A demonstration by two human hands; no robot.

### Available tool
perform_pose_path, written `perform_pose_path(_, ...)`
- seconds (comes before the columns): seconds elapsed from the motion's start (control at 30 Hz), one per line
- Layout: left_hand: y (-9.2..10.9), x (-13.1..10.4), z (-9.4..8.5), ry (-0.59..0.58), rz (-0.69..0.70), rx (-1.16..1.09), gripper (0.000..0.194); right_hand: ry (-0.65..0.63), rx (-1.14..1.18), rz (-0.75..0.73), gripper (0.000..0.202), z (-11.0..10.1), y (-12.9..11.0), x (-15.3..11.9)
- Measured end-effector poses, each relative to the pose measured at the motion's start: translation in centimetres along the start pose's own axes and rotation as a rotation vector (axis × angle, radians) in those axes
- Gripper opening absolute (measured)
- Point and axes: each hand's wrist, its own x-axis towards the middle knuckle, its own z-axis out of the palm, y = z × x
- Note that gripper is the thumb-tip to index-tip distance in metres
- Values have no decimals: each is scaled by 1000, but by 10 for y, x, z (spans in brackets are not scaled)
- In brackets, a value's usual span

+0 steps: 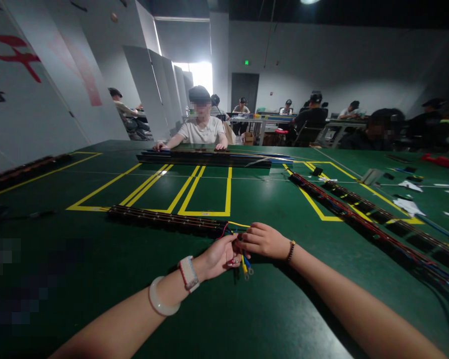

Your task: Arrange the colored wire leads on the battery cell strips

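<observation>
Closely together, the bare fingers of the left hand (215,258) and the right hand (266,241) pinch the thin yellow and blue wires with metal ring ends (244,268); which fingertip grips which wire is hidden. The ring ends dangle on the near side of the hands. Just to the left lies the long black strip with copper-coloured lines (168,220), its right end beside the fingers, where red and yellow leads come out. On the left wrist sit a pale woven watch band (188,274) and a white ring bangle (161,299); on the right, a dark beaded bracelet (291,251). Beneath spreads the green tabletop (262,314), marked farther off with yellow tape outlines (229,192). Rightward runs a long black strip with red wires (344,212). At the far edge, a person in a pale shirt (205,130) rests both hands by long dark bars (202,158).
</observation>
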Motion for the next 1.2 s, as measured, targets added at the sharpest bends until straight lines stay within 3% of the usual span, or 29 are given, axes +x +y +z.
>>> perform_pose_path(0.1,0,0,-3,31,4,-30,23,33,86,92,27,2,2,-1)
perform_pose_path(0.2,-1,0,-5,31,2,-20,22,135,235,295,25,5,1,7)
perform_pose_path(0.33,-3,0,-4,19,33,29,8,260,395,608,22,8,-3,34)
perform_pose_path(0.47,-3,0,-3,44,34,80,9,262,406,801,19,12,-1,61)
perform_pose_path(0.73,-3,0,0,68,65,134,4,193,406,789,21,27,5,86)
perform_pose_path(1.0,-4,-1,3,121,62,107,9,135,377,756,23,31,4,86)
perform_pose_path(1.2,-1,-4,6,112,55,129,3,193,364,774,24,22,-2,75)
